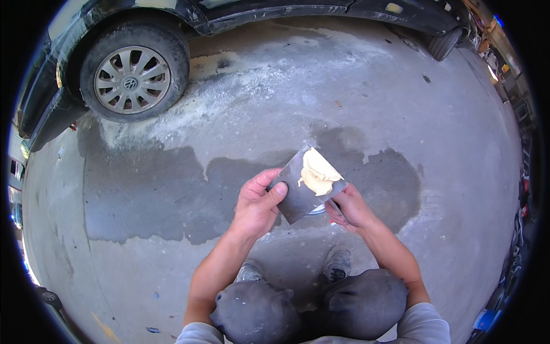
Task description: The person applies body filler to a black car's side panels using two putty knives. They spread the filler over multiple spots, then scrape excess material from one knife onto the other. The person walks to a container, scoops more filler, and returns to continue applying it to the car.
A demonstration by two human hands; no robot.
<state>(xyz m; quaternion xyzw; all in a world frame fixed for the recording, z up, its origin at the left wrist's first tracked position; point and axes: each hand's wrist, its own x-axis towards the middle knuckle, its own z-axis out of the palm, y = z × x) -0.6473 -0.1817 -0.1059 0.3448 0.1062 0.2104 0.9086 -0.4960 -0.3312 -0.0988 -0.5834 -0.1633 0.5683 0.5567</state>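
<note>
My left hand (257, 205) is closed on the near left corner of a flat grey spreader plate (291, 195), thumb on top. A thick dollop of cream-coloured filler paste (318, 173) sits on the plate's far right part. My right hand (351, 207) is closed at the plate's right edge, its fingers curled around what looks like a second grey spreader (336, 194), mostly hidden. Below the plate, between my hands, shows part of a round pale rim (317, 211), perhaps a tin; the plate covers the rest.
A dark car (275, 12) stands ahead, its front wheel (133, 80) at far left and another wheel (444, 43) at far right. Pale dust lies on the concrete floor (458, 143), with a dark wet-looking patch (149, 200) around my hands. Assorted clutter (518, 229) lines the right side.
</note>
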